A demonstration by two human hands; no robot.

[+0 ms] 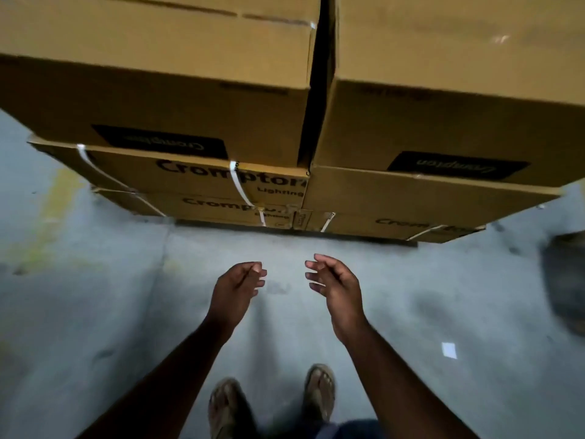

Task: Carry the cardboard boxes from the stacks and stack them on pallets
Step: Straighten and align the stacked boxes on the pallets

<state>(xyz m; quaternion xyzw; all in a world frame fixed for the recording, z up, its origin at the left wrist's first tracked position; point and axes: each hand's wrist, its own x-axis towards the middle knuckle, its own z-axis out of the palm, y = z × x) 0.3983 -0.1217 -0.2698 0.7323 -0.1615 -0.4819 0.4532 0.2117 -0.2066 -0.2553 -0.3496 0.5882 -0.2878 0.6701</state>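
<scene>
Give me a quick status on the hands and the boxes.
Left hand and right hand open, holding nothing. Crompton cardboard boxes stacked ahead, untouched. Concrete floor between, nothing in the way.

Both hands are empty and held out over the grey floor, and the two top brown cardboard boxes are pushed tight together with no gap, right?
Not quite. The head view shows a dark gap between the two top brown cardboard boxes. The left hand and right hand are indeed empty.
</scene>
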